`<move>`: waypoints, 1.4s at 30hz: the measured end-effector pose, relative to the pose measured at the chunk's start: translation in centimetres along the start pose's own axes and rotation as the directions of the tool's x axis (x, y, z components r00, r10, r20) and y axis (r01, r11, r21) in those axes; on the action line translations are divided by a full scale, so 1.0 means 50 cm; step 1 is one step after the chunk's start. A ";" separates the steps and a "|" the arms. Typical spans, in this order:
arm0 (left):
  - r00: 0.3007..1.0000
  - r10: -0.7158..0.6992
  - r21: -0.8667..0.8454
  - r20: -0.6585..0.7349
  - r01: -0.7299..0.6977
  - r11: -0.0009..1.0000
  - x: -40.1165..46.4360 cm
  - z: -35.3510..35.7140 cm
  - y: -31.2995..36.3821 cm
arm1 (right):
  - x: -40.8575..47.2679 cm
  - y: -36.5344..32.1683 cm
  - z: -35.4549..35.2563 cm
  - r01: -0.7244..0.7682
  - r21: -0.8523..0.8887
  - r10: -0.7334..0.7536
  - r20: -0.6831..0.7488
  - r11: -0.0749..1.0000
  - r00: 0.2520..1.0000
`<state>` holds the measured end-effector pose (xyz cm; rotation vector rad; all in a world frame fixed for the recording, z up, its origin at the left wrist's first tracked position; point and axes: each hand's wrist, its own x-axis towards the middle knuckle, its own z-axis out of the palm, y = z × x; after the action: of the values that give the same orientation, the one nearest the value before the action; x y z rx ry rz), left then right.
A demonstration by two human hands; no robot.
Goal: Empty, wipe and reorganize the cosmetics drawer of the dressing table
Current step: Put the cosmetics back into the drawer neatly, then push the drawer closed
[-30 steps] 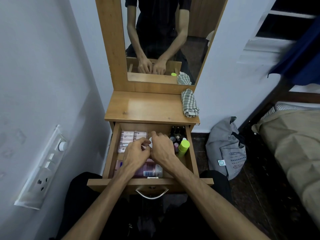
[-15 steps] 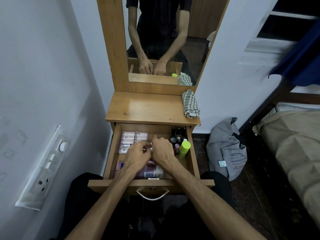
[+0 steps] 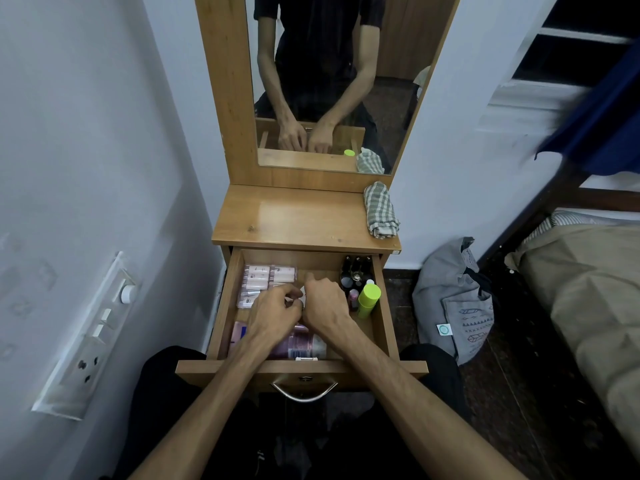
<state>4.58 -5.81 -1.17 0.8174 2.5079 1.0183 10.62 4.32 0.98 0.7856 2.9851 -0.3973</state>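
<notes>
Over the last second little has moved: both hands have stayed together over the middle of the open drawer [image 3: 379,327], shifting only slightly, and the contents look the same as before. The left hand [image 3: 275,315] has its fingers curled in over a small white item [image 3: 302,295] that peeks out between the two hands; the right hand [image 3: 323,303] is also curled, with its knuckles up, touching or nearly touching the left. Whether either hand really grips that item, or both do, cannot be told, since the fingers hide it. Around them the drawer remains stocked: pale pink tubes [image 3: 268,277] at the back left, dark bottles [image 3: 355,268] at the back right, a green-capped bottle [image 3: 367,300] upright near the right wall, and a pink bottle [image 3: 301,345] lying at the front. The checked cloth [image 3: 380,211] sits folded on the right edge of the bench [image 3: 294,220], unused. This suggests that emptying has barely begun: the hands seem to be fiddling with one small thing, nothing has yet been set on the bench, and wiping is still far off.
</notes>
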 end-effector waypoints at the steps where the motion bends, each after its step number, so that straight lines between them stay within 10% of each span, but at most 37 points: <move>1: 1.000 0.001 -0.004 -0.007 -0.001 1.000 -0.002 -0.003 0.001 | -0.005 0.001 -0.005 0.007 0.006 -0.007 -0.013 1.000 1.000; 21: 0.987 -0.119 -0.233 -0.112 0.090 0.968 -0.131 -0.139 -0.027 | -0.217 0.110 -0.058 -0.178 0.555 0.294 -0.127 0.812 0.947; 42: 0.946 -0.223 -0.208 -0.235 0.176 0.962 -0.279 -0.183 -0.062 | -0.361 0.176 -0.036 -0.183 0.535 0.406 -0.335 0.825 0.851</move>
<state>10.00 -21.01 4.02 0.3870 2.5869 1.3314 30.70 3.48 2.30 1.5669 3.0787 -1.1232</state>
